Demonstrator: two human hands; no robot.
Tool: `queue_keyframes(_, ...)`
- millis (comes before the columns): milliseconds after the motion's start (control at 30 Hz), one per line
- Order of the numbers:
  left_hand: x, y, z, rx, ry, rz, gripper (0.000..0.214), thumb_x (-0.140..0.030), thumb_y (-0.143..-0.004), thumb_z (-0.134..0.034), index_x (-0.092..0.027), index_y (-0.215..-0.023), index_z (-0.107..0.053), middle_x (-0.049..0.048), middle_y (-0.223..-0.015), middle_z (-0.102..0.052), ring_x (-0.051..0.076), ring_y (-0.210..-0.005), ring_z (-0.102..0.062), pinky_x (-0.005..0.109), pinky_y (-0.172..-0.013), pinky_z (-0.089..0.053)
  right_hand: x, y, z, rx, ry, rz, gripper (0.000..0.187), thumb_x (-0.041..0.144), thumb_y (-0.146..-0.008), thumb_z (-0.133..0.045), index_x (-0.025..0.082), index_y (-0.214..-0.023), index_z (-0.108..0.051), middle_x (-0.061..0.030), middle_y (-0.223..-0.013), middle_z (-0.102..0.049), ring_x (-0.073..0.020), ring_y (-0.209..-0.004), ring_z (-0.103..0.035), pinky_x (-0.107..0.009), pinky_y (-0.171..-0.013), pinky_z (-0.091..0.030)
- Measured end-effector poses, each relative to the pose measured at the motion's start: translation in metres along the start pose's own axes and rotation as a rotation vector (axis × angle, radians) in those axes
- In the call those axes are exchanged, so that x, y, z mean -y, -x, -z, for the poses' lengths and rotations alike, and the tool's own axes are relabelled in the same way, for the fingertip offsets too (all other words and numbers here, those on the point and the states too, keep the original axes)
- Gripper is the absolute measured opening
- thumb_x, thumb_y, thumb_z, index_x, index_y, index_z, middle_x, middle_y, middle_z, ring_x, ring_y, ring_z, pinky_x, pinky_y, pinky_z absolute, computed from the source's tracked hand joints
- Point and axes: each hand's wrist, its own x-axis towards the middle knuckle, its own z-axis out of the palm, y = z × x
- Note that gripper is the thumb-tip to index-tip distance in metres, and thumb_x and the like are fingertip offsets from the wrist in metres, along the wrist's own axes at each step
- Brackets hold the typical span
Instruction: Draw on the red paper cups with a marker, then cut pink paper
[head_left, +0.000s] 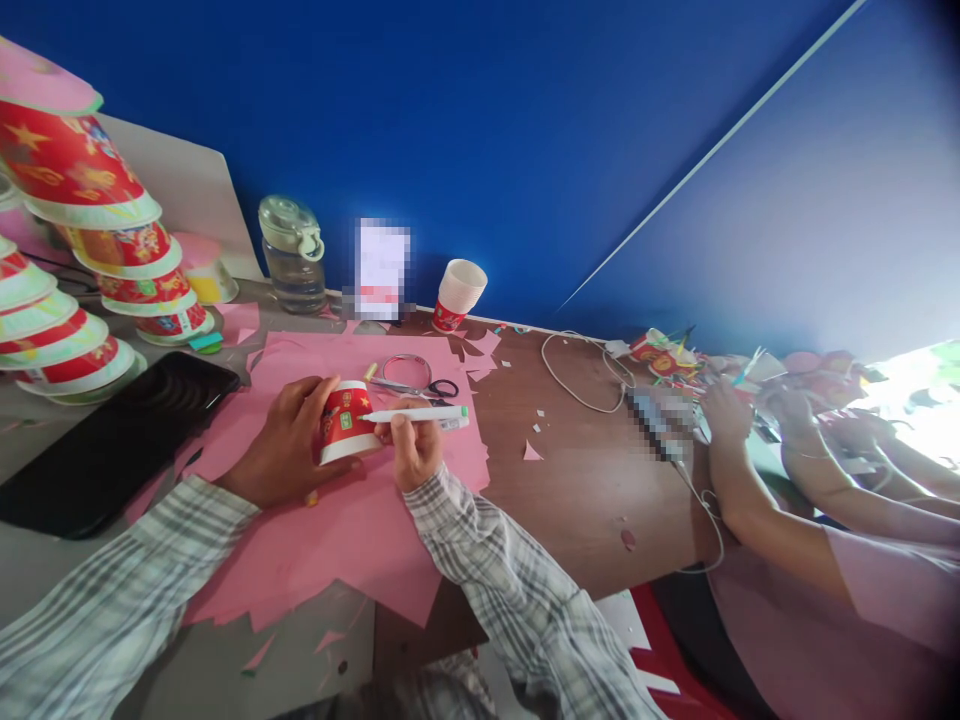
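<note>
My left hand [283,442] is wrapped round a red and white paper cup [343,422] that lies on its side on a sheet of pink paper [352,520]. My right hand [415,448] grips a white marker [420,414] with a green cap end, and its tip touches the cup's side. Both sleeves are grey plaid. A pair of scissors [416,383] lies on the pink paper just beyond the cup.
Stacks of upturned red paper cups [90,200] stand at the left beside a black phone [112,440]. A glass jar [294,254] and another paper cup [457,294] sit at the blue wall. Another person's arms [750,470] work at the right among paper scraps and a white cable [577,385].
</note>
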Motion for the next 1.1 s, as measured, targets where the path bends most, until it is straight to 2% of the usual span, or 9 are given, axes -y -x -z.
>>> queue_keyframes(300,-0.001,0.000,0.001,0.001,-0.002,0.000,0.106,-0.077,-0.051,-0.043,-0.013,-0.133,-0.020,0.0169,-0.122,-0.036,0.030,-0.117,-0.033,0.051,-0.098,-0.036,-0.012,-0.003,0.002,0.019,0.024,0.024,0.024,0.039,-0.081,-0.046,0.016,-0.084,-0.052,0.0012,-0.059,-0.055,-0.0078,-0.049,-0.049,-0.021,-0.049,-0.040)
queue_keyframes(600,0.000,0.000,0.001,-0.003,-0.006,-0.011,0.107,-0.076,-0.051,-0.046,-0.012,-0.133,-0.020,0.0173,-0.122,-0.037,0.030,-0.116,-0.034,0.050,-0.097,-0.037,-0.006,-0.003,0.002,0.015,0.022,-0.017,0.024,0.038,-0.080,-0.046,0.016,-0.079,-0.053,0.0010,-0.059,-0.055,-0.0079,-0.050,-0.050,-0.021,-0.050,-0.041)
queue_keyframes(967,0.004,0.002,-0.001,0.012,-0.009,-0.026,0.106,-0.070,-0.051,-0.052,-0.013,-0.134,-0.018,0.0173,-0.123,-0.037,0.031,-0.116,-0.033,0.050,-0.098,-0.036,-0.006,-0.003,0.009,0.142,-0.108,-0.042,0.027,0.039,-0.076,-0.051,0.014,-0.067,-0.056,0.0004,-0.054,-0.053,-0.0087,-0.050,-0.048,-0.022,-0.052,-0.039)
queue_keyframes(1100,0.004,0.002,-0.001,0.023,-0.005,-0.015,0.106,-0.069,-0.051,-0.053,-0.015,-0.134,-0.017,0.0161,-0.124,-0.037,0.030,-0.117,-0.033,0.049,-0.099,-0.035,-0.008,-0.003,0.008,0.103,-0.142,-0.053,0.033,0.045,-0.079,-0.049,0.015,-0.070,-0.056,0.0007,-0.053,-0.052,-0.0088,-0.048,-0.047,-0.022,-0.049,-0.037)
